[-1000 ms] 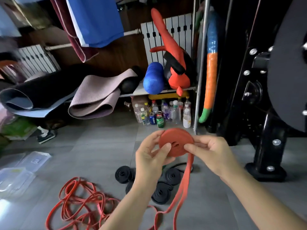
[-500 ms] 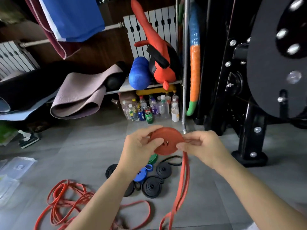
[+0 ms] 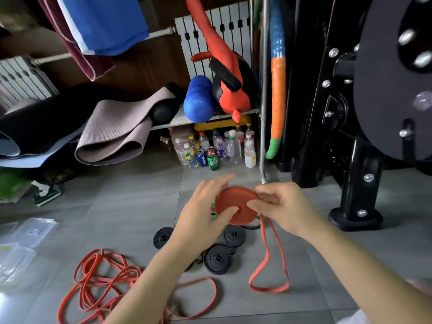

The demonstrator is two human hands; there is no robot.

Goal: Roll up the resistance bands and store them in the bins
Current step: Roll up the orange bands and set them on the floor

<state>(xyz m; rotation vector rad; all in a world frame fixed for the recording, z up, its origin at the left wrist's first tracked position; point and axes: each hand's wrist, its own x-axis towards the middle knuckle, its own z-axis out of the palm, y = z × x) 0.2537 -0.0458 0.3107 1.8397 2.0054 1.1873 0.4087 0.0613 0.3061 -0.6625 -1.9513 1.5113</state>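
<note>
Both hands hold a red resistance band coil (image 3: pixel 236 205) above the grey floor; the left hand (image 3: pixel 205 206) pinches its left edge, thumb on the face; the right hand (image 3: pixel 282 206) grips its right edge; the unrolled tail (image 3: pixel 268 272) hangs in a loop; rolled black bands (image 3: pixel 218 258) lie beneath; loose red bands (image 3: pixel 100 277) lie near left.

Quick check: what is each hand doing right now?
Left hand: closed on the red roll.
Right hand: closed on the same roll, pinching its edge.
</note>
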